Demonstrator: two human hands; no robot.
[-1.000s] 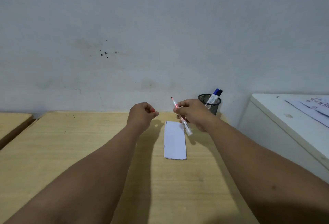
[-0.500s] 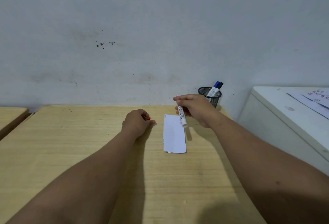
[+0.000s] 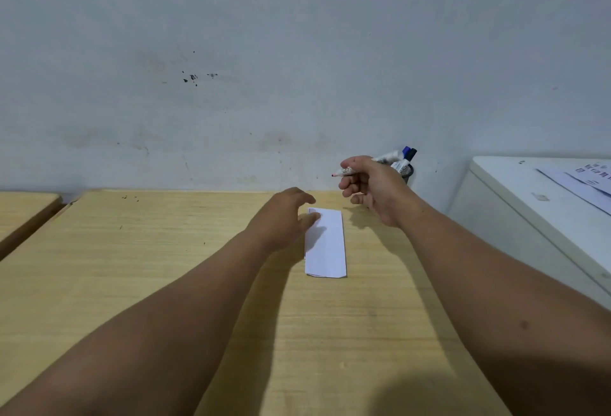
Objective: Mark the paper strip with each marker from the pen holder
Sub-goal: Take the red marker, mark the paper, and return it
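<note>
Head view: right hand (image 3: pixel 373 191) raised above tabletop (image 3: pixel 165 267), fingers pinching uncapped red marker (image 3: pixel 345 171), tip pointing left. Left hand (image 3: pixel 284 217) loosely spread, fingertips on far left corner of paper strip (image 3: pixel 327 247). Pen holder (image 3: pixel 408 172) behind right hand, two markers inside.

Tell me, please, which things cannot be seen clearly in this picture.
- Pen holder, head view: mostly hidden behind the right hand.
- Red marker: barrel covered by fingers.
- Paper strip: any marks too faint; left hand covers a corner.
- Printed sheets: cut off, text unreadable.
</note>
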